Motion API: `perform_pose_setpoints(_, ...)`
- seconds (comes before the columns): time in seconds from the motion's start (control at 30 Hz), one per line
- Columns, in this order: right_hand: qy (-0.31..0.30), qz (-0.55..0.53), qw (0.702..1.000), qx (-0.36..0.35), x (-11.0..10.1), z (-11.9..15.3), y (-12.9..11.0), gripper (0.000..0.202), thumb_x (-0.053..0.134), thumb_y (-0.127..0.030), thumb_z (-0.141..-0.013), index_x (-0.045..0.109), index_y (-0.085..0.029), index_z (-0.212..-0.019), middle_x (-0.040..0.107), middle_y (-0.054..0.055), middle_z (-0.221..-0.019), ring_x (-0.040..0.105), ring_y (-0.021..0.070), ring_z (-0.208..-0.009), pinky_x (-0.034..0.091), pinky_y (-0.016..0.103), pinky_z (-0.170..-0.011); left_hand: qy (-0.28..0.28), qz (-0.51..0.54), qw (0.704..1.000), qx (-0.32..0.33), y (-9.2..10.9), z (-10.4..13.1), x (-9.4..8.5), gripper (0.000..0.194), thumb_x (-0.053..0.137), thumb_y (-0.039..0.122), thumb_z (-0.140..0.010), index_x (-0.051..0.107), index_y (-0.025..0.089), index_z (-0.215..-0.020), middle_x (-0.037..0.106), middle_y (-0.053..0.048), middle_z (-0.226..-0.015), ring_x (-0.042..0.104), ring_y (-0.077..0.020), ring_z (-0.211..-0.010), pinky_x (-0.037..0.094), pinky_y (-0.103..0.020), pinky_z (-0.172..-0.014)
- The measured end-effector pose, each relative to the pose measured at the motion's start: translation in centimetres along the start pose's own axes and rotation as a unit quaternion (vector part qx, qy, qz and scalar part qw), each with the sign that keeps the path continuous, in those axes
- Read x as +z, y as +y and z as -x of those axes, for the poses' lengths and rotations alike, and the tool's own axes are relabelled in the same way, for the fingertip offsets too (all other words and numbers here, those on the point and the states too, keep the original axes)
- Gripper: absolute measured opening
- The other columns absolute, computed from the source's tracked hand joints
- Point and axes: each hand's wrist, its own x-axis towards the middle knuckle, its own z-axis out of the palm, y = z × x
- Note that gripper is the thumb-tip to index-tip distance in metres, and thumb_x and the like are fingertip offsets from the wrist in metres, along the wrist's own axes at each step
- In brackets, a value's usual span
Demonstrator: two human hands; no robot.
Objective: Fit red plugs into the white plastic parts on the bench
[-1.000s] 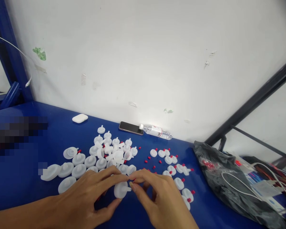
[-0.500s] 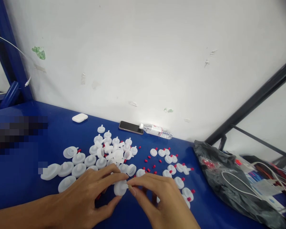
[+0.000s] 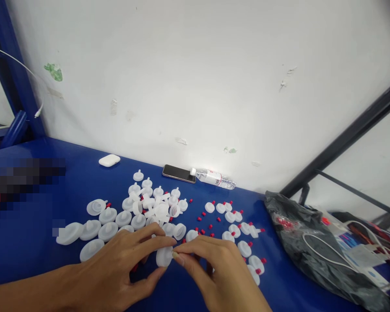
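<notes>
Between my two hands is a white plastic round cap with a nozzle (image 3: 164,256). My left hand (image 3: 126,264) grips its rim between thumb and fingers. The thumb and index finger of my right hand (image 3: 214,264) are pinched at the cap's right side, over the nozzle; whether a small red tip sits under those fingertips is hidden. Just behind my hands lies a pile of similar white nozzle caps (image 3: 159,210). Several small red tips (image 3: 210,226) are scattered right of the pile. White caps with red tips on their nozzles (image 3: 245,248) lie further right.
A black phone (image 3: 178,173) and a clear water bottle (image 3: 216,178) lie along the wall, with a white earbud case (image 3: 109,160) to their left. At the right, a dark plastic bag (image 3: 302,242) lies beside cables and packets. A pixelated patch covers the left of the table (image 3: 74,169).
My right fingertips have shifted very slightly left against the cap. Both hands otherwise keep their grip, and the other pieces lie as before.
</notes>
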Motion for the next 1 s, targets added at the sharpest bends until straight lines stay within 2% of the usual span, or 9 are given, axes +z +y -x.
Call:
perform_pose_setpoints(0.17, -0.004, -0.010, 1.000, 0.005, 0.0, -0.2, 0.0, 0.020, 0.068, -0.039, -0.105, 0.087, -0.034, -0.106, 0.088, -0.005, -0.101, 0.083, 0.0198, -0.089, 0.058, 0.026, -0.081, -0.006, 0.003, 1.000, 0.030, -0.2, -0.1, -0.3, 0.044, 0.059, 0.022, -0.101, 0.059, 0.033, -0.143, 0.077, 0.002, -0.125, 0.078, -0.0123, -0.088, 0.058, -0.021, -0.076)
perform_pose_setpoints(0.3, 0.005, -0.048, 0.998, 0.027, 0.0, -0.5, -0.2, 0.016, 0.074, -0.043, -0.101, 0.086, -0.035, -0.108, 0.087, -0.006, -0.093, 0.078, 0.0170, -0.074, 0.055, 0.025, -0.069, 0.008, -0.006, 0.999, 0.041, -0.6, 0.0, -0.1, 0.037, 0.059, 0.025, -0.106, 0.059, 0.031, -0.143, 0.076, -0.001, -0.126, 0.078, -0.0128, -0.089, 0.059, -0.019, -0.075)
perform_pose_setpoints(0.4, -0.008, -0.090, 0.994, 0.066, -0.2, -0.8, -0.5, 0.016, 0.079, -0.050, -0.096, 0.086, -0.040, -0.107, 0.086, -0.008, -0.084, 0.077, 0.0168, -0.073, 0.053, 0.024, -0.066, -0.011, 0.010, 0.999, 0.042, -1.1, 0.3, 0.2, 0.036, 0.062, 0.031, -0.110, 0.059, 0.034, -0.145, 0.076, 0.001, -0.125, 0.077, -0.0121, -0.085, 0.060, -0.019, -0.076)
perform_pose_setpoints(0.47, -0.013, -0.122, 0.990, 0.072, -0.3, -0.9, -0.7, 0.018, 0.082, -0.053, -0.093, 0.085, -0.038, -0.104, 0.084, -0.008, -0.080, 0.075, 0.0164, -0.070, 0.053, 0.024, -0.065, -0.027, 0.028, 0.999, 0.033, -1.4, 0.4, 0.3, 0.040, 0.066, 0.034, -0.110, 0.058, 0.038, -0.149, 0.075, 0.003, -0.126, 0.077, -0.0124, -0.088, 0.062, -0.019, -0.079)
perform_pose_setpoints(0.57, -0.010, -0.117, 0.991, 0.056, -0.3, -0.6, -1.0, 0.023, 0.084, -0.047, -0.090, 0.081, -0.036, -0.110, 0.083, -0.006, -0.091, 0.073, 0.0155, -0.072, 0.055, 0.023, -0.064, -0.038, 0.050, 0.998, 0.013, -1.5, 0.3, 0.2, 0.041, 0.067, 0.035, -0.111, 0.059, 0.041, -0.151, 0.073, 0.002, -0.131, 0.078, -0.0145, -0.098, 0.064, -0.020, -0.085)
perform_pose_setpoints(0.7, 0.027, -0.047, 0.994, 0.097, 0.2, 0.2, -1.6, 0.045, 0.082, -0.044, -0.090, 0.074, -0.043, -0.134, 0.082, -0.002, -0.113, 0.074, 0.0203, -0.086, 0.060, 0.027, -0.069, -0.026, 0.084, 0.996, 0.014, -1.3, -0.3, -0.2, 0.029, 0.063, 0.038, -0.113, 0.064, 0.037, -0.142, 0.070, 0.000, -0.133, 0.076, -0.0158, -0.109, 0.064, -0.020, -0.090)
perform_pose_setpoints(0.8, -0.007, -0.034, 0.987, 0.159, 0.7, 0.2, -2.3, 0.059, 0.076, -0.044, -0.094, 0.064, -0.051, -0.151, 0.082, -0.002, -0.122, 0.075, 0.0229, -0.092, 0.061, 0.031, -0.077, -0.020, 0.094, 0.995, 0.039, -1.2, -0.6, -0.3, 0.030, 0.057, 0.044, -0.116, 0.062, 0.037, -0.145, 0.068, -0.002, -0.132, 0.074, -0.0165, -0.117, 0.063, -0.022, -0.099)
perform_pose_setpoints(0.9, -0.050, -0.064, 0.981, 0.176, 1.1, -0.3, -3.2, 0.061, 0.073, -0.038, -0.098, 0.059, -0.053, -0.156, 0.082, -0.003, -0.122, 0.075, 0.0233, -0.104, 0.058, 0.033, -0.090, -0.021, 0.087, 0.995, 0.046, -1.1, -0.6, -0.2, 0.037, 0.053, 0.046, -0.117, 0.057, 0.038, -0.153, 0.067, -0.002, -0.127, 0.074, -0.0147, -0.110, 0.064, -0.021, -0.097)
perform_pose_setpoints(1.0, -0.066, -0.106, 0.976, 0.179, 1.2, -0.9, -3.9, 0.056, 0.070, -0.037, -0.100, 0.060, -0.054, -0.153, 0.080, -0.005, -0.126, 0.072, 0.0244, -0.119, 0.053, 0.035, -0.102, -0.012, 0.068, 0.997, 0.045, -1.0, -0.6, -0.2, 0.039, 0.048, 0.050, -0.118, 0.054, 0.039, -0.155, 0.066, -0.002, -0.122, 0.075, -0.0141, -0.104, 0.065, -0.020, -0.092)
